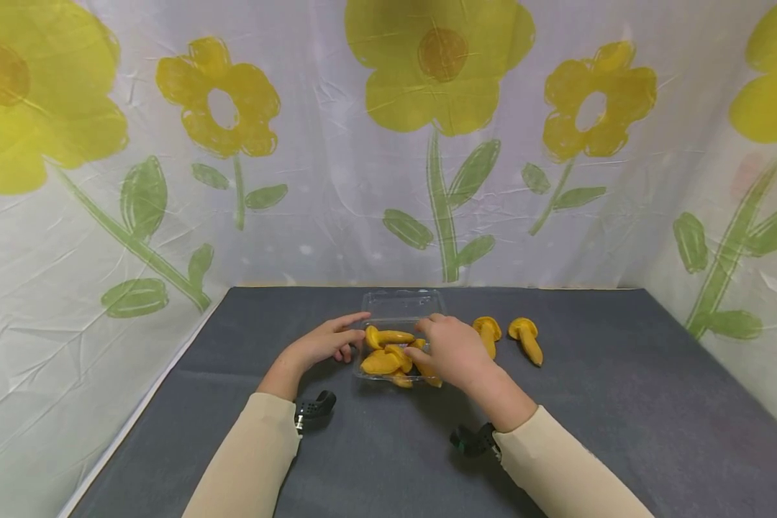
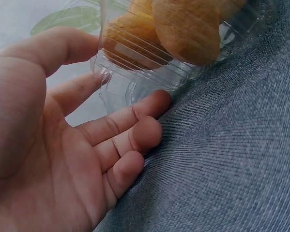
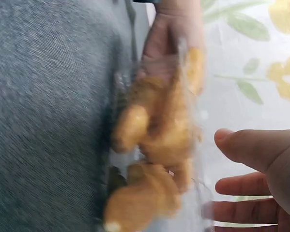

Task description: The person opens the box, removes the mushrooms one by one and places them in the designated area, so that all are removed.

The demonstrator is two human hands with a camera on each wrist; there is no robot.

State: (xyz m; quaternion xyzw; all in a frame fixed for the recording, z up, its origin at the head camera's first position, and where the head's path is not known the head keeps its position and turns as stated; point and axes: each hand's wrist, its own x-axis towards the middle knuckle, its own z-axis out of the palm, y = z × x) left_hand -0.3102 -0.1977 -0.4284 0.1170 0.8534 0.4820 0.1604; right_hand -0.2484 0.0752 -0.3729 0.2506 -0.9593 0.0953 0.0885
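Observation:
A clear plastic clamshell box [image 1: 370, 375] holds several yellow mushrooms [image 1: 380, 362], its lid [image 1: 401, 302] folded back on the far side. My left hand [image 1: 320, 344] is at the box's left side, thumb and index finger touching its edge; the other fingers lie loosely bent on the cloth in the left wrist view. Over the right rim is my right hand [image 1: 456, 350], fingers spread and holding nothing in the right wrist view. Right of that hand lie two loose mushrooms, one [image 1: 487, 329] partly hidden by it and another [image 1: 527, 339] farther right.
Dark grey cloth [image 1: 388, 453] covers the table. A white curtain with painted yellow flowers [image 1: 324, 237] hangs behind it and along both sides. Each wrist carries a black strapped device, one on the left [image 1: 316, 406] and one on the right [image 1: 473, 440].

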